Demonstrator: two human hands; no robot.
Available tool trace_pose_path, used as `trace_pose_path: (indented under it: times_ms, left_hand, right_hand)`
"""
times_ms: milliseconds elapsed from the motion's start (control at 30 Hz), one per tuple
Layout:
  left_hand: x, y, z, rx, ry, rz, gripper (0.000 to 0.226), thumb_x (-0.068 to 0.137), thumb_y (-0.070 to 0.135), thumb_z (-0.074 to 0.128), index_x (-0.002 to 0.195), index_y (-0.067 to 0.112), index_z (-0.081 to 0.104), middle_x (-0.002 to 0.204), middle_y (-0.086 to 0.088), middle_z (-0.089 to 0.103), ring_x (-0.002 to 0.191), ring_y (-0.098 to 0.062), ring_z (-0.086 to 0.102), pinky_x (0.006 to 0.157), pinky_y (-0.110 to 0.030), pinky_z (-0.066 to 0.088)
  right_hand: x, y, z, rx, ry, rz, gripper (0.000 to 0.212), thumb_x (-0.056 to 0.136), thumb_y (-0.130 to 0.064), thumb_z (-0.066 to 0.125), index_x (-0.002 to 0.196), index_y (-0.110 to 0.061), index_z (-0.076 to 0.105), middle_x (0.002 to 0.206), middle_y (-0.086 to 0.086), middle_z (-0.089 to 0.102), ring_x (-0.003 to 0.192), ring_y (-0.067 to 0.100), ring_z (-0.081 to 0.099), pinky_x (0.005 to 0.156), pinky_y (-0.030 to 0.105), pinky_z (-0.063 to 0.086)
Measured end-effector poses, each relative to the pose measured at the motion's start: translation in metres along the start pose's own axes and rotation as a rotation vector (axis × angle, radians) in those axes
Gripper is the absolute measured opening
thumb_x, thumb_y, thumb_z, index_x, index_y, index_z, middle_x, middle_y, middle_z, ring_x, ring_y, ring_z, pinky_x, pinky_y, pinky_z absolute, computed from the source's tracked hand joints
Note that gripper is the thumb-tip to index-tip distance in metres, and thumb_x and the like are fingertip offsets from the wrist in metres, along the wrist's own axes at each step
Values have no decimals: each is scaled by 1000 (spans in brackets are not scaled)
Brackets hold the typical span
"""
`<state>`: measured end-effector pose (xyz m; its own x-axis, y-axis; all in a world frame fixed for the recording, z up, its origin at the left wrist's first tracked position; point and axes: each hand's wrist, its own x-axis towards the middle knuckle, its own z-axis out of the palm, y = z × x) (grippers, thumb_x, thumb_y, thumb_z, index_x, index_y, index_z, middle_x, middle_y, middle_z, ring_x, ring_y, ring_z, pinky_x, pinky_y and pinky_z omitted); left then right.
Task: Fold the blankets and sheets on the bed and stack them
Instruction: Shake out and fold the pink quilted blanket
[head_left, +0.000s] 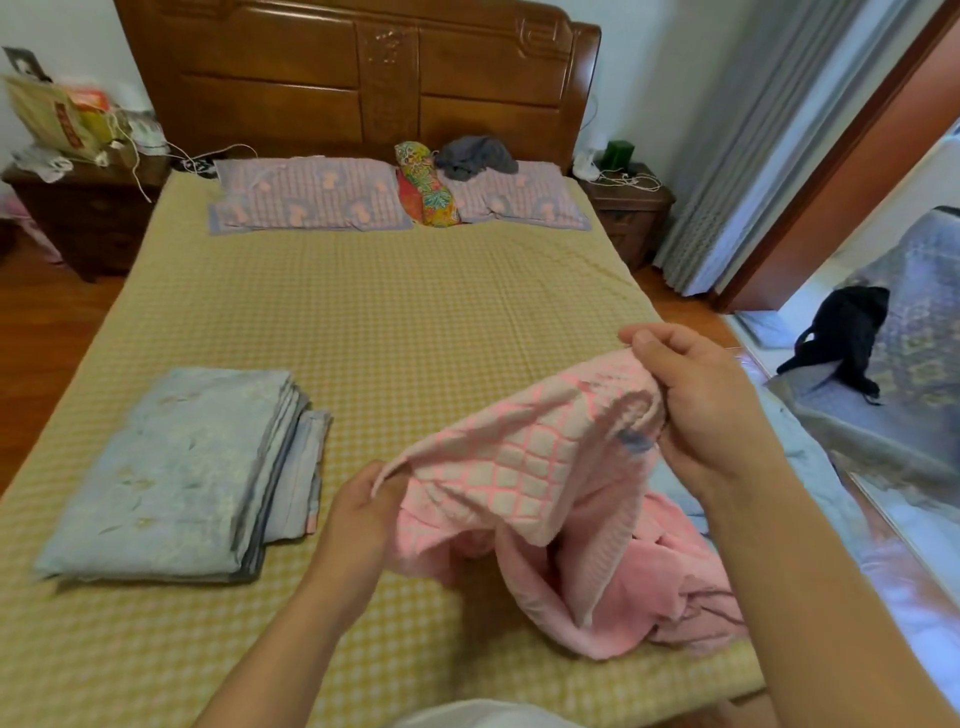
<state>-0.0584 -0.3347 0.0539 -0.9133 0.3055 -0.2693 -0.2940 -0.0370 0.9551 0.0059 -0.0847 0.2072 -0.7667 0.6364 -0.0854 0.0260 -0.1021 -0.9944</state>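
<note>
A pink checked blanket (524, 467) hangs crumpled between my hands above the near right of the bed (363, 322). My left hand (363, 509) pinches its lower left edge. Higher up, my right hand (696, 400) grips its upper right edge. The rest of the pink cloth lies bunched on the yellow checked sheet below. A folded pale blue blanket (171, 473) lies flat on the bed's near left, with a smaller folded sheet (304, 467) tucked against its right side.
Two pink-striped pillows (306, 195), a floral cushion (426, 184) and a grey cloth (475, 155) lie by the wooden headboard. Nightstands (88, 218) flank the bed. Pale blue bedding (810, 467) hangs off the right edge. A black bag (847, 332) sits beyond the doorway.
</note>
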Motion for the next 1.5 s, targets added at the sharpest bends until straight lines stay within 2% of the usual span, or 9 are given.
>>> trace_pose_path:
  times_ms: [100,233,400,533,800,933,1167,1300,1500]
  left_hand:
    - [-4,30,-12,-205,-110,-110,27,103,19,52,117,4,68,110,-25,73,99,-42,71,85,-57,55]
    - [-13,57,-2,-247,-226,-134,29,104,22,49,114,-4,60,101,-36,69,76,-36,71,61,-38,58]
    - [-32,64,27,-174,-364,-221,24,98,26,60,95,4,53,83,-37,59,71,-39,57,54,-35,46]
    - [-42,68,30,-170,-498,-277,29,92,27,70,98,1,59,95,-30,60,86,-39,54,70,-45,46]
    - [-49,77,26,-88,-613,-263,21,98,26,65,101,7,58,93,-26,64,77,-41,62,70,-42,51]
    - [-43,92,6,-72,-476,-182,16,100,16,55,90,5,50,68,-13,60,50,-20,59,43,-25,47]
    - [-9,110,-9,411,-618,-145,15,91,12,74,96,6,61,79,-16,71,63,-22,65,52,-31,52]
    - [39,135,-1,1137,-233,152,8,94,19,68,88,18,74,78,-5,74,73,-24,69,56,-31,47]
    - [91,210,-38,974,514,517,29,89,-3,47,106,4,70,99,-26,65,88,-41,56,71,-39,36]
  right_hand:
    - [15,13,-16,-372,60,-75,16,96,-15,63,102,-27,72,102,-2,71,91,14,62,83,37,54]
    - [-5,35,-3,-993,-105,-234,42,92,-28,64,133,-33,56,122,-17,61,111,6,56,101,36,44]
    - [-77,99,41,-867,-633,1,68,78,-38,69,137,-46,36,110,-20,54,96,0,56,83,19,46]
    - [-81,145,48,-769,-419,-38,31,79,-34,60,109,-37,54,94,-14,65,88,3,63,76,36,55]
    - [-68,137,41,-855,-178,-261,10,76,-31,57,86,-31,55,78,-15,59,72,-1,55,62,18,41]
    - [-8,156,-16,-1121,120,-183,36,77,-5,54,107,-20,68,99,3,67,88,29,65,72,35,46]
    - [74,61,-67,-1207,357,-360,42,83,-7,51,120,-18,68,117,12,65,107,38,59,87,46,48]
    - [101,-36,-51,-1089,452,-698,39,80,-12,46,106,-19,74,104,5,73,99,30,64,86,41,50]
    - [114,-53,-59,-1161,548,-732,46,78,-5,45,115,-21,67,115,8,61,104,33,59,81,42,49]
